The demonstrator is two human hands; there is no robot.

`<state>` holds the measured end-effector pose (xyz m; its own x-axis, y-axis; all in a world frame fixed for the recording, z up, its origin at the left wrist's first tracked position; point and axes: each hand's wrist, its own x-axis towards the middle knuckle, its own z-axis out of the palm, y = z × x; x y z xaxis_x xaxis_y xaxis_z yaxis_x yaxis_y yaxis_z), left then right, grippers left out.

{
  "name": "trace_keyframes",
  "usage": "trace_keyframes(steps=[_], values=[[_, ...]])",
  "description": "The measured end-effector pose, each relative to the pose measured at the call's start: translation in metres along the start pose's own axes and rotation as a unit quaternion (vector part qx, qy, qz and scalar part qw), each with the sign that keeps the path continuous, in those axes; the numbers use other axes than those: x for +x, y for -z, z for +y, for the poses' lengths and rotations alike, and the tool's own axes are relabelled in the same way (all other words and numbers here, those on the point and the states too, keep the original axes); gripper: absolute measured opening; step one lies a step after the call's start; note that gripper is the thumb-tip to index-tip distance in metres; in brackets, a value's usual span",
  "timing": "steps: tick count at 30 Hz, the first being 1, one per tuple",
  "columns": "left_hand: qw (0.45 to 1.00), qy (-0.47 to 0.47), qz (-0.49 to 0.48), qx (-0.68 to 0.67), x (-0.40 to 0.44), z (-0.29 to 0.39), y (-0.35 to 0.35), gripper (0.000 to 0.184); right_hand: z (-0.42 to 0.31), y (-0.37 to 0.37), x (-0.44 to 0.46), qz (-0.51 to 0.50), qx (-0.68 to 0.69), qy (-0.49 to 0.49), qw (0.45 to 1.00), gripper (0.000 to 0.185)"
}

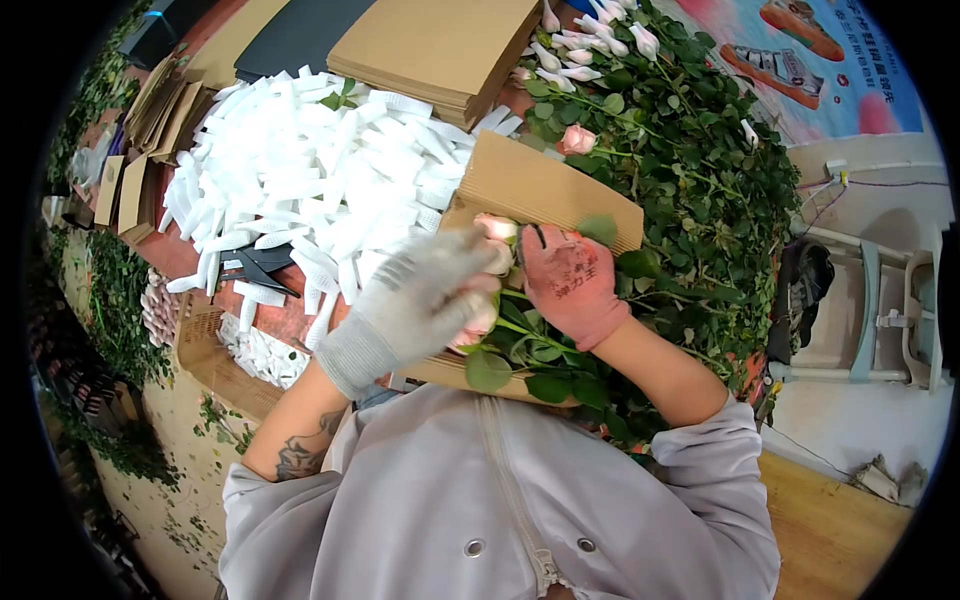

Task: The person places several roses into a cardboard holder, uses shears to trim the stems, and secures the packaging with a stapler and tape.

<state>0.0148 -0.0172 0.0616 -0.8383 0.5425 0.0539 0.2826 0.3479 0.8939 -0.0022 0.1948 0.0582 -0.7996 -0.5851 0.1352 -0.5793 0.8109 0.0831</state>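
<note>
My left hand [410, 300], in a grey glove, reaches over pale pink roses [478, 318]; its fingers are blurred and partly hide the blooms. Close beside it, my right hand [570, 285], in a pink glove, is closed round a rose stem, with a bloom [495, 228] at its fingertips and a leaf [598, 229] behind it. Both hands are over corrugated cardboard [555, 185], one end of which shows beyond them. Green stems and leaves [545, 350] stick out below my right hand.
White foam sleeves [310, 160] are heaped at left, behind them stacked cardboard sheets [430, 50]. Leafy roses [680, 170] cover the right side, with one pink bloom [577, 140] on top. A box [215, 350] stands at lower left, a folding chair [870, 310] at far right.
</note>
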Motion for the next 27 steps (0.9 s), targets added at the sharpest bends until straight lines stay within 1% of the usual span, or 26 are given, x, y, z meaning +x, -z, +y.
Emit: trace_keyframes(steps=[1,2,3,4,5,7,8,10,11,13,14,16,19,20,22,23,25,26,27], values=[[1.000,0.003,-0.001,-0.002,-0.002,-0.009,0.005,0.041,-0.001,0.000,-0.002,-0.003,0.002,0.000,1.000,0.017],[0.993,-0.033,0.039,0.109,-0.003,-0.021,0.008,0.041,-0.002,-0.001,-0.006,-0.005,-0.027,-0.004,1.000,0.028],[0.970,-0.070,0.080,0.219,-0.007,-0.033,0.008,0.041,-0.003,0.000,-0.009,-0.006,-0.058,-0.007,0.998,0.040],[0.975,-0.053,0.077,0.200,-0.010,-0.040,0.007,0.046,-0.002,0.001,-0.010,0.004,-0.061,0.000,0.998,0.038],[0.976,-0.053,0.080,0.198,-0.012,-0.044,0.007,0.046,-0.002,0.002,-0.009,0.003,-0.063,0.003,0.998,0.038],[0.981,0.008,-0.015,0.195,-0.015,-0.041,0.012,0.061,-0.002,0.003,-0.006,-0.064,-0.036,-0.024,0.997,0.038],[0.981,0.008,-0.012,0.195,-0.015,-0.044,0.013,0.061,-0.001,0.003,-0.005,-0.064,-0.038,-0.022,0.997,0.038],[0.992,0.020,-0.070,0.102,-0.014,-0.054,0.012,0.073,-0.001,0.002,-0.006,-0.066,-0.033,-0.026,0.997,0.038],[0.992,0.019,-0.070,0.103,-0.013,-0.059,0.011,0.073,0.001,0.000,-0.007,-0.066,-0.033,-0.026,0.997,0.038],[0.991,-0.021,-0.083,0.100,-0.010,-0.069,0.011,0.077,0.006,-0.006,-0.011,-0.018,-0.035,-0.009,0.999,0.036],[0.991,-0.021,-0.083,0.100,-0.009,-0.071,0.011,0.077,0.007,-0.007,-0.012,-0.018,-0.036,-0.009,0.999,0.036],[0.993,-0.006,-0.115,-0.017,-0.008,-0.073,0.010,0.083,0.007,-0.007,-0.015,0.000,-0.030,-0.013,0.999,0.033],[0.993,-0.008,-0.121,0.013,-0.007,-0.069,0.010,0.087,0.004,-0.005,-0.014,-0.031,-0.040,-0.034,0.998,0.032],[0.992,-0.009,-0.122,0.013,-0.006,-0.072,0.008,0.087,0.005,-0.005,-0.014,-0.031,-0.041,-0.035,0.998,0.032],[0.990,0.001,-0.139,0.032,-0.007,-0.077,0.006,0.092,0.006,-0.008,-0.015,0.000,-0.041,-0.021,0.999,0.032],[0.990,0.001,-0.139,0.032,-0.006,-0.078,0.006,0.092,0.007,-0.008,-0.015,0.000,-0.041,-0.021,0.999,0.032],[0.989,-0.001,-0.143,0.031,-0.003,-0.076,0.008,0.096,0.007,-0.009,-0.013,-0.036,0.001,-0.032,0.999,0.033],[0.990,0.000,-0.141,0.032,-0.002,-0.075,0.007,0.096,0.007,-0.010,-0.013,-0.036,0.002,-0.030,0.999,0.033],[0.990,0.000,-0.138,0.029,-0.001,-0.074,0.007,0.097,0.006,-0.011,-0.014,-0.014,-0.001,-0.028,1.000,0.034]])
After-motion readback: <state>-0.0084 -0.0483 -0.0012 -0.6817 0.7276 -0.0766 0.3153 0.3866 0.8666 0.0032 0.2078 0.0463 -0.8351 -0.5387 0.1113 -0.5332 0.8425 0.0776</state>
